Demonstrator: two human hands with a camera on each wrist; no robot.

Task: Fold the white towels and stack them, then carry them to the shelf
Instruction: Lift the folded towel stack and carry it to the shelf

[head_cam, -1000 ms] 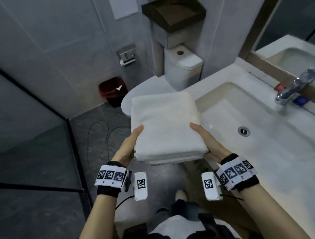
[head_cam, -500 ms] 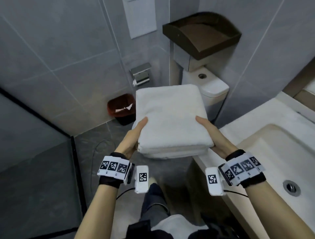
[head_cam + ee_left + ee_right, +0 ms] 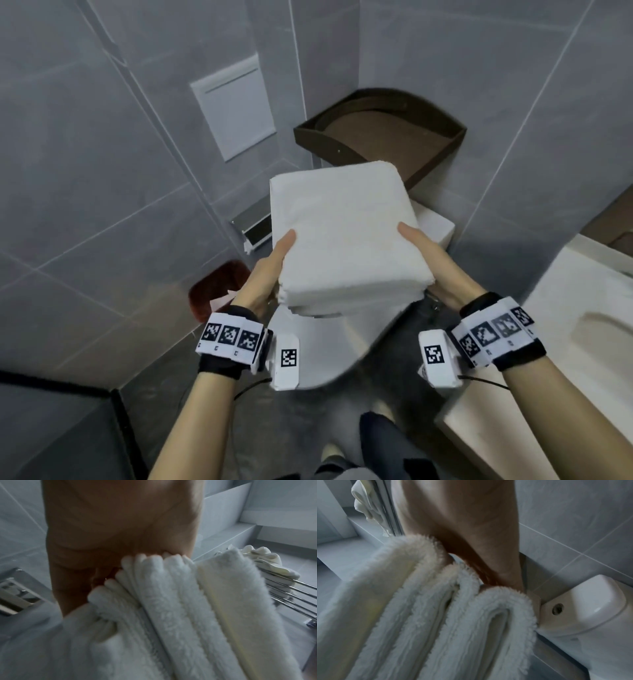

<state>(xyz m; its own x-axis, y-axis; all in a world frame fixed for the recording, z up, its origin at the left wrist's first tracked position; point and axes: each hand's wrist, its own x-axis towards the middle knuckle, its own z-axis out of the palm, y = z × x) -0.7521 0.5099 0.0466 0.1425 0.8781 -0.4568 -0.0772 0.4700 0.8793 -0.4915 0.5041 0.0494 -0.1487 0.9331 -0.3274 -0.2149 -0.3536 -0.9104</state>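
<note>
A stack of folded white towels (image 3: 342,236) is held in the air between both hands, above the toilet. My left hand (image 3: 270,267) grips its left side, thumb on top and fingers hidden underneath. My right hand (image 3: 428,260) grips the right side the same way. The dark brown corner shelf (image 3: 383,137) hangs on the wall just beyond the stack's far edge. The left wrist view shows the stack's layered edges (image 3: 171,608) against the palm (image 3: 111,534). In the right wrist view the rounded folds (image 3: 453,615) lie under the palm (image 3: 462,520).
Below the stack is a white toilet with its cistern (image 3: 435,226) and lid (image 3: 329,346). A sink counter (image 3: 582,325) lies at the right. A red bin (image 3: 219,287) and a paper holder (image 3: 253,226) sit left. A chrome rack with a crumpled towel (image 3: 267,561) appears in the left wrist view.
The view has swung left from the sink to the toilet corner. The towel stack, still held by both hands, has risen and moved closer to the brown shelf.
</note>
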